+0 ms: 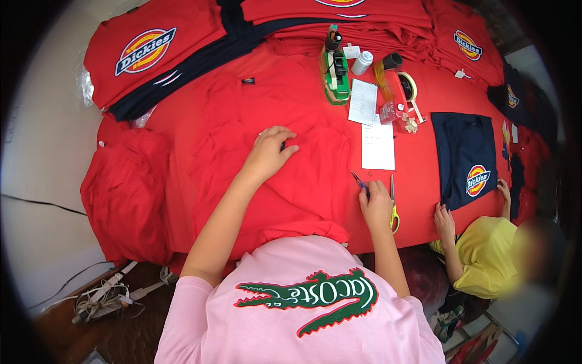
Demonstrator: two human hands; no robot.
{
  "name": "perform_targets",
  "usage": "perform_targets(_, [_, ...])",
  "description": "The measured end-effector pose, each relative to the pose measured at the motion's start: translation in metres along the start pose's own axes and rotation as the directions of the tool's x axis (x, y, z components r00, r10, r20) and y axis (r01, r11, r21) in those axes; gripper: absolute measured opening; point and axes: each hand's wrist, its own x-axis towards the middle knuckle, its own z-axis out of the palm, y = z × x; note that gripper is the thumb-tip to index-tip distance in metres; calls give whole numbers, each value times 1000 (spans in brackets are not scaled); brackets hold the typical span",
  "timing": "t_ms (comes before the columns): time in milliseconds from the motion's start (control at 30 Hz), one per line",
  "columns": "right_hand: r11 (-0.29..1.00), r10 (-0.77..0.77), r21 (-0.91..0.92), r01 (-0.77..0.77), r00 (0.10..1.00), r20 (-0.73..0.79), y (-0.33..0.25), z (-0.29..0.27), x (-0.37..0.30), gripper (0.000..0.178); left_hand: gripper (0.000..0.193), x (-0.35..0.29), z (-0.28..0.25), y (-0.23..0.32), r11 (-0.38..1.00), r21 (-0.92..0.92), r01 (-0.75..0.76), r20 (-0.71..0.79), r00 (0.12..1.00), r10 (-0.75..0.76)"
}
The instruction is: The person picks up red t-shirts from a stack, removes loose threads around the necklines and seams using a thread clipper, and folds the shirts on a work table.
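A red garment (291, 188) lies spread and wrinkled on the red-covered table before me. My left hand (271, 151) rests on its middle, fingers curled and thumb to the right. A small dark blue bit shows between thumb and fingers, too small to name. Right of the garment, my right hand (377, 205) is closed around small thread snips (359, 181), their metal points sticking out to the upper left. Just beside that hand lies a pair of scissors with yellow handles (394, 219). A small dark label (248, 80) shows on the red cloth farther off.
Paper sheets (378, 148), a red tape dispenser (400, 91), a white bottle (362, 62) and a green-based tool (335, 76) stand beyond. Folded red garments (200, 30) line the far edge; a red heap (127, 194) lies left. At right, a co-worker in yellow (485, 255) touches a navy garment (461, 151).
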Motion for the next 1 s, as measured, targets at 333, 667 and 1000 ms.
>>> perform_targets(333, [433,199,848,-306,950,241,-13,-16,15,13,52,5,38,40,609,-683,403,328,915,-237])
perform_targets(667, [345,-34,929,-134,987,155,-123,-82,46,20,58,-82,-36,94,416,-872,258,255,965,-64])
perform_targets(1000, [526,-197,818,-232,903,383,-162,-109,0,18,17,-139,-60,128,768,-572,288,-19,931,-364])
